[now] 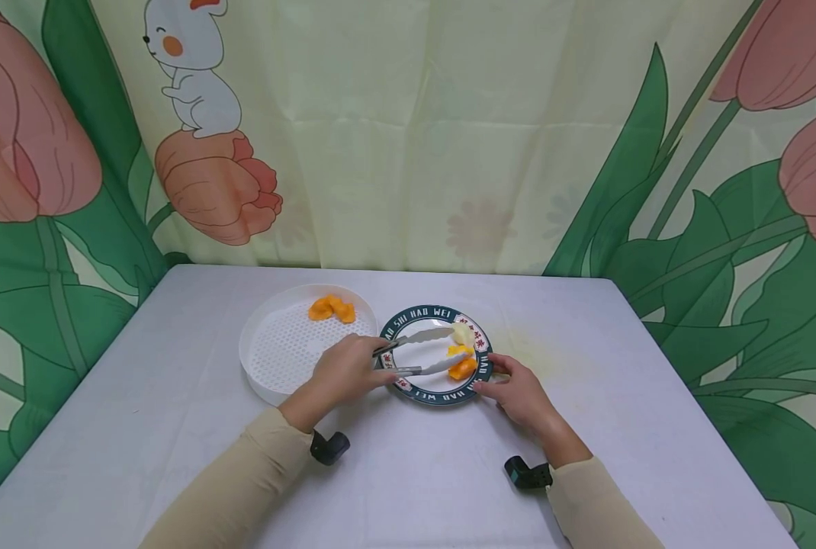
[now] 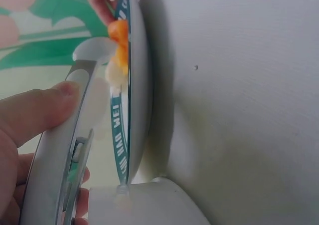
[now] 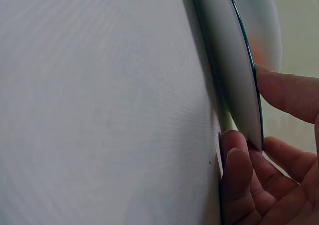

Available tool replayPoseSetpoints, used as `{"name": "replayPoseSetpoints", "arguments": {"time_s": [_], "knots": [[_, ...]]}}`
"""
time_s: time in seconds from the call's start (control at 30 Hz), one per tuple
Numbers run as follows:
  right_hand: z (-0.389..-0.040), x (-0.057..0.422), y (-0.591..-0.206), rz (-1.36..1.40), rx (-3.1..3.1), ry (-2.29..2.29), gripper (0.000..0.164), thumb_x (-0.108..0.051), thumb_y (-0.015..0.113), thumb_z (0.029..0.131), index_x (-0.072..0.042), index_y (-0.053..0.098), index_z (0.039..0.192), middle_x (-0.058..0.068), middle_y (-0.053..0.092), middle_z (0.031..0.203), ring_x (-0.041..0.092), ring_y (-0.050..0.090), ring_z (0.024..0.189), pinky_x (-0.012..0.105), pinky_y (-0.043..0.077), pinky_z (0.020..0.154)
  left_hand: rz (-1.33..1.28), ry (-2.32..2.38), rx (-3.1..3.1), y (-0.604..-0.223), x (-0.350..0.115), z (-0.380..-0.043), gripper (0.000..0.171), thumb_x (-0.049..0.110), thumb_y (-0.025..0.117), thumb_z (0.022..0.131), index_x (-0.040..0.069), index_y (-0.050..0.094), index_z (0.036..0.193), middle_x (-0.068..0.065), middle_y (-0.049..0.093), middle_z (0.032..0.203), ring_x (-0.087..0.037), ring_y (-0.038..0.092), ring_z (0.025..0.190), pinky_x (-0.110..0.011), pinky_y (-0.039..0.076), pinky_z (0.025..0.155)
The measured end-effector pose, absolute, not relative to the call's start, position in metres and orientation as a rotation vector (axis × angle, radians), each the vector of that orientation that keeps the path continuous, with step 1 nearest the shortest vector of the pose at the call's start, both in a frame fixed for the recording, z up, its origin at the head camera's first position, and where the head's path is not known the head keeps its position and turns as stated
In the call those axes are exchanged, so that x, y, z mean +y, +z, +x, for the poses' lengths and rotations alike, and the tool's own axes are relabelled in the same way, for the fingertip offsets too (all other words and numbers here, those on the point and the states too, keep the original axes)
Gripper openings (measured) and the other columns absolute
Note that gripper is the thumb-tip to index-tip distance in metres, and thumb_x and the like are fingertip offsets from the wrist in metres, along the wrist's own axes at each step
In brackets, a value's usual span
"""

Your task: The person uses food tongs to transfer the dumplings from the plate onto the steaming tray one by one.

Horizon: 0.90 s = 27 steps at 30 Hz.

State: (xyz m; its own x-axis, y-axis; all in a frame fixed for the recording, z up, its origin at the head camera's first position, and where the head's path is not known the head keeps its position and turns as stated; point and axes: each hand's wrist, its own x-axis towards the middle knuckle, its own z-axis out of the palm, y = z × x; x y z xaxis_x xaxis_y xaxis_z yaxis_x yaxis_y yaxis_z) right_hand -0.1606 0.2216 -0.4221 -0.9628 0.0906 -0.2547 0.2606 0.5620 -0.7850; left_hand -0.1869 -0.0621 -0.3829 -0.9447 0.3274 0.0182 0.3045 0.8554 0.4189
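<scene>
My left hand grips a pair of white tongs, their tips spread over a green-rimmed plate. On the plate lie orange fruit pieces and a pale piece; the lower tong tip touches the orange ones. My right hand pinches the plate's right rim. In the left wrist view my thumb presses on the tongs, beside the plate and the orange pieces. The right wrist view shows my fingers around the plate's edge.
A white perforated round tray sits left of the plate, touching it, with orange pieces at its far side. Both stand on a white table in front of a tulip-patterned curtain. A yellowish stain lies right of the plate.
</scene>
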Motion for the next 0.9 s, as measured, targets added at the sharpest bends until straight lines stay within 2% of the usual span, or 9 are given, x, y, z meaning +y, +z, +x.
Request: {"name": "replayPoseSetpoints", "arguments": {"time_s": [0.17,0.4,0.7,0.9], "knots": [[-0.161,0.2212,-0.4226,0.3,2.606,-1.359,0.073,-0.024,0.077,0.089,-0.007,0.042,0.15,0.021,0.048,0.144,0.027,0.055,0.096,0.03,0.053,0.078,0.519,0.65,2.973,-0.3825,-0.0609,-0.1884,0.059,0.041,0.084,0.08,0.01,0.069,0.128,-0.007,0.07,0.112,-0.021,0.057,0.088,-0.034,0.049,0.069],[-0.1608,0.2212,-0.4235,0.304,2.608,-1.361,0.072,-0.024,0.077,0.089,-0.007,0.042,0.15,0.021,0.048,0.144,0.027,0.054,0.096,0.03,0.053,0.077,0.51,0.63,2.974,-0.3824,-0.0619,-0.1876,0.053,0.039,0.084,0.081,0.012,0.071,0.126,-0.003,0.069,0.096,-0.02,0.053,0.078,-0.031,0.042,0.059],[-0.1602,0.2205,-0.4225,0.303,2.613,-1.359,0.072,-0.024,0.077,0.089,-0.007,0.042,0.15,0.02,0.048,0.144,0.026,0.055,0.095,0.03,0.053,0.078,0.512,0.605,2.987,-0.3784,-0.0624,-0.1858,0.047,0.036,0.083,0.082,0.013,0.073,0.123,0.002,0.064,0.084,-0.018,0.051,0.073,-0.029,0.039,0.056],[-0.1605,0.2216,-0.4236,0.297,2.61,-1.365,0.072,-0.024,0.077,0.089,-0.007,0.042,0.15,0.02,0.048,0.144,0.025,0.055,0.095,0.03,0.053,0.077,0.494,0.623,2.997,-0.3731,-0.0673,-0.1826,0.048,0.038,0.084,0.081,0.016,0.074,0.122,0.0,0.066,0.087,-0.018,0.051,0.072,-0.03,0.037,0.055]]}}
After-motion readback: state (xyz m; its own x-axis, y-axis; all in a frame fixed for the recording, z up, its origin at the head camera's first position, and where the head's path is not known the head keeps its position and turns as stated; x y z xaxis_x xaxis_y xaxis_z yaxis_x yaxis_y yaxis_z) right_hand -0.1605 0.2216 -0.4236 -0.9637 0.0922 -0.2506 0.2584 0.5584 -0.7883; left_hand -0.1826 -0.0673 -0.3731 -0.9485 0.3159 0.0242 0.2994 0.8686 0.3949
